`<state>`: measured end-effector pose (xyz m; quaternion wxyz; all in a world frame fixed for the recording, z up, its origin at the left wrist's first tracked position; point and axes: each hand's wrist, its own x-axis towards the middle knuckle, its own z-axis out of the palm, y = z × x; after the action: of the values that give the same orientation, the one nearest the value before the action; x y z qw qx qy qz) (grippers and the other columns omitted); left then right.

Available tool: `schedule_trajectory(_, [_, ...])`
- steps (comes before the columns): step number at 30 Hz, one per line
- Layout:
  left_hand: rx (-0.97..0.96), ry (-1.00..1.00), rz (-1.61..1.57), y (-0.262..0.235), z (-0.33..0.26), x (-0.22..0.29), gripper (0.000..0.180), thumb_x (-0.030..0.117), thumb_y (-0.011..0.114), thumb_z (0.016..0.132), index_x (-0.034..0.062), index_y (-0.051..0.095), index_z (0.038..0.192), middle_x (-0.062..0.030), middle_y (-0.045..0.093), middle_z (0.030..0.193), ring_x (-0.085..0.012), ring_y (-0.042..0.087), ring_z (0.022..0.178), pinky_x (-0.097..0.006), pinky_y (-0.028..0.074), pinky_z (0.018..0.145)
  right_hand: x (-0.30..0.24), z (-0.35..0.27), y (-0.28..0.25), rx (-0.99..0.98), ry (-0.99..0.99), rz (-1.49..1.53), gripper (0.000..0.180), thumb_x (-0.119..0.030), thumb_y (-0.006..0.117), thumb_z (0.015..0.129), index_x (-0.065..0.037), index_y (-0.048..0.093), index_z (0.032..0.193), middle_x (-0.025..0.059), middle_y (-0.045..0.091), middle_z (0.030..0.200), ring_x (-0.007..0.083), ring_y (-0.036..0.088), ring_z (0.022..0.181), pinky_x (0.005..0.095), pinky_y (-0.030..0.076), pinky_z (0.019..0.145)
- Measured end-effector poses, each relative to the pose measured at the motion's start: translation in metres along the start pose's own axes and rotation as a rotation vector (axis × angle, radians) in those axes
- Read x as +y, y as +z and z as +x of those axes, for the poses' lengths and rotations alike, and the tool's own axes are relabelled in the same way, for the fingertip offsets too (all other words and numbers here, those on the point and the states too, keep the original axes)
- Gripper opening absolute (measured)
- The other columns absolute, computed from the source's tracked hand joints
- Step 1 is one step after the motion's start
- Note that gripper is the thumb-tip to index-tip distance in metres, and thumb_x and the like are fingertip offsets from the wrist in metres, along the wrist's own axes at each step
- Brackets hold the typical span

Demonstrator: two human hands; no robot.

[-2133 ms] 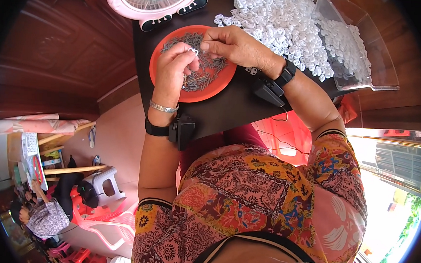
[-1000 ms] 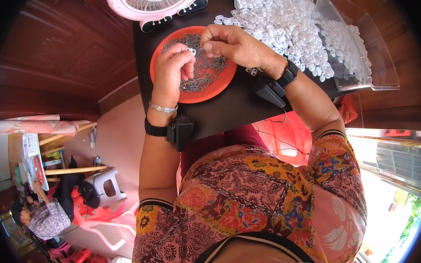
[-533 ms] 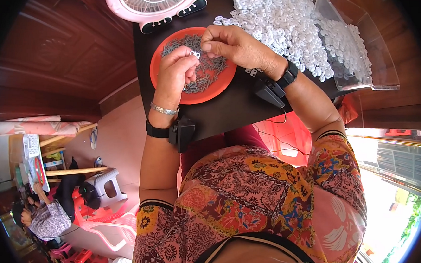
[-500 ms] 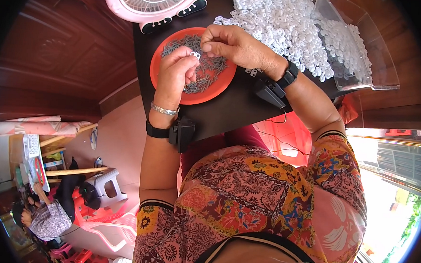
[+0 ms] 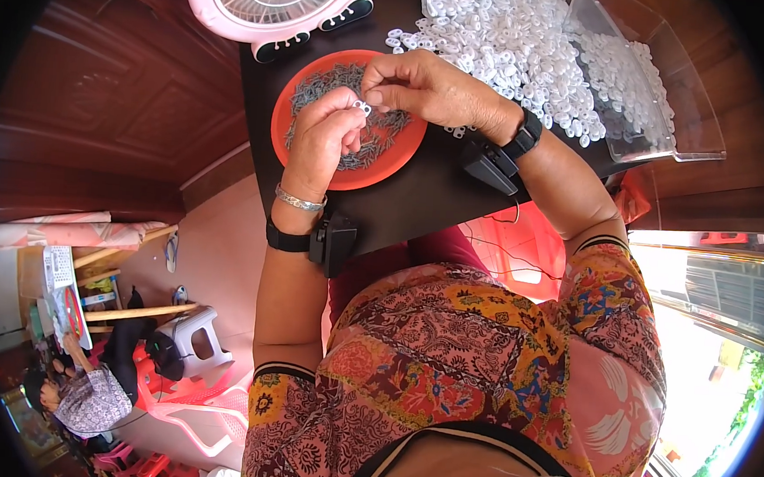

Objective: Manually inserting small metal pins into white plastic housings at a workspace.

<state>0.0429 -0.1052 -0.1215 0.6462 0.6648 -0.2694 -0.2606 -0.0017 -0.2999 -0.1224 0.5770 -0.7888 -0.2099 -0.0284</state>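
Note:
Over an orange-red round tray point(image 5: 364, 181), my left hand point(image 5: 320, 134) pinches a small white plastic piece with two holes point(image 5: 362, 108) between thumb and forefinger. Right beside it, my right hand point(image 5: 417, 88) is closed in a pinch, its fingertips almost at the white piece. Whatever those right fingertips hold is too small to make out. Many small grey screw-like plugs point(image 5: 374, 146) lie loose in the tray below both hands. A big heap of similar white pieces point(image 5: 520, 50) spreads over the dark table beyond my right hand.
A pink fan point(image 5: 278, 5) stands behind the tray at the left. At the right, a clear plastic bin point(image 5: 698, 155) lies with white pieces in it. Another person point(image 5: 97, 396) sits far left near a grey stool point(image 5: 197, 336). The dark table's front edge point(image 5: 399, 240) is close to my body.
My left hand has shifted slightly right with the white piece, bringing it closer to my right fingertips. My right hand has barely moved.

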Motion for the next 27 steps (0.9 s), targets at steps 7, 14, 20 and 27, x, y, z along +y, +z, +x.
schedule_trajectory(7, [-0.016,0.001,0.058,0.0014,-0.0014,0.0034,0.018,0.015,0.050,0.085,0.0069,0.048,0.069,0.0023,0.043,0.059,-0.0078,0.045,0.056,-0.022,0.034,0.052,-0.0037,-0.0018,-0.0037,0.044,-0.030,0.046,0.013,-0.016,0.059,0.089,-0.003,0.060,0.091,0.0013,0.059,0.072,0.0099,0.055,0.069,0.0263,0.046,0.066])
schedule_trajectory(14, [-0.029,0.014,0.020,0.0008,-0.0005,0.0010,0.015,0.013,0.053,0.083,0.0032,0.053,0.072,0.0019,0.044,0.059,-0.0072,0.042,0.053,-0.022,0.037,0.051,-0.0058,-0.0023,-0.0044,0.009,-0.012,-0.080,0.014,-0.016,0.058,0.089,-0.002,0.061,0.091,0.0022,0.059,0.070,0.0115,0.055,0.067,0.0275,0.046,0.065])
schedule_trajectory(20, [-0.041,0.017,0.014,0.0017,-0.0002,0.0009,0.015,0.013,0.053,0.084,0.0034,0.053,0.073,0.0022,0.044,0.060,-0.0070,0.042,0.054,-0.022,0.036,0.051,-0.0041,-0.0027,-0.0059,-0.006,-0.006,-0.091,0.013,-0.016,0.058,0.089,-0.003,0.061,0.091,0.0027,0.059,0.070,0.0118,0.056,0.067,0.0279,0.046,0.065])
schedule_trajectory(27, [-0.040,-0.001,0.015,0.0005,-0.0006,0.0003,0.015,0.014,0.053,0.084,0.0039,0.053,0.073,0.0023,0.044,0.060,-0.0069,0.042,0.054,-0.021,0.035,0.051,-0.0046,-0.0030,-0.0060,-0.022,0.001,-0.048,0.013,-0.016,0.058,0.089,-0.003,0.060,0.091,0.0023,0.059,0.071,0.0120,0.056,0.068,0.0278,0.046,0.066])
